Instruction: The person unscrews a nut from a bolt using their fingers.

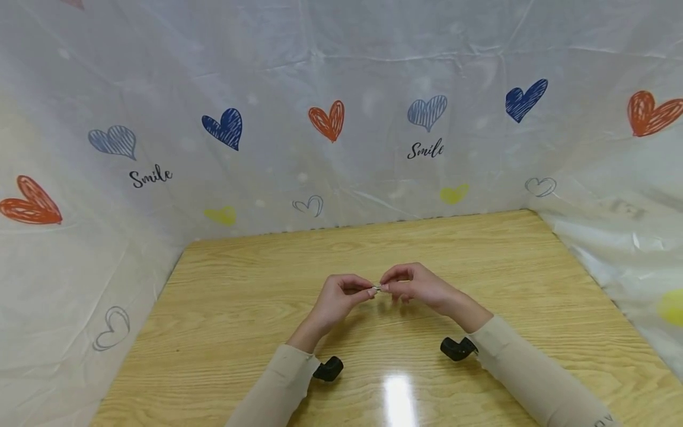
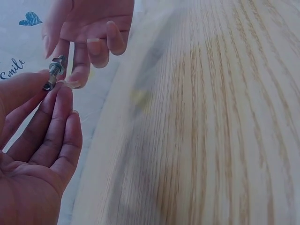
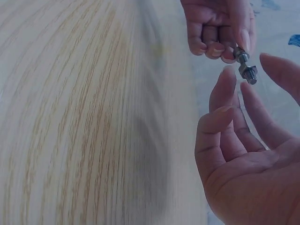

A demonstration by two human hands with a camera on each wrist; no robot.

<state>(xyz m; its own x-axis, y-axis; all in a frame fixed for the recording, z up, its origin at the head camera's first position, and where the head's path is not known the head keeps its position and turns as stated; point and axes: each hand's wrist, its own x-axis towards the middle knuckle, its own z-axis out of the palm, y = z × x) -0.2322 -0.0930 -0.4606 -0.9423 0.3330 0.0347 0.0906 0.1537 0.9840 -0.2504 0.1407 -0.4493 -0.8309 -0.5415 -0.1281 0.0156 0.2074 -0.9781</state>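
A small metal bolt with a nut on its threads is held up over the table. My left hand pinches the bolt's head end between thumb and fingers, so the threaded end points toward the right hand. Around the nut, my right hand has its thumb and index finger spread apart, with a gap to the metal in the right wrist view. Its other fingers bend loosely below. In the head view the bolt is tiny and mostly covered by the fingertips.
Under both hands lies a wood-grain table. A pale plastic sheet printed with hearts and "Smile" hangs behind it and along both sides. Black wrist devices stick out by the left sleeve and the right sleeve.
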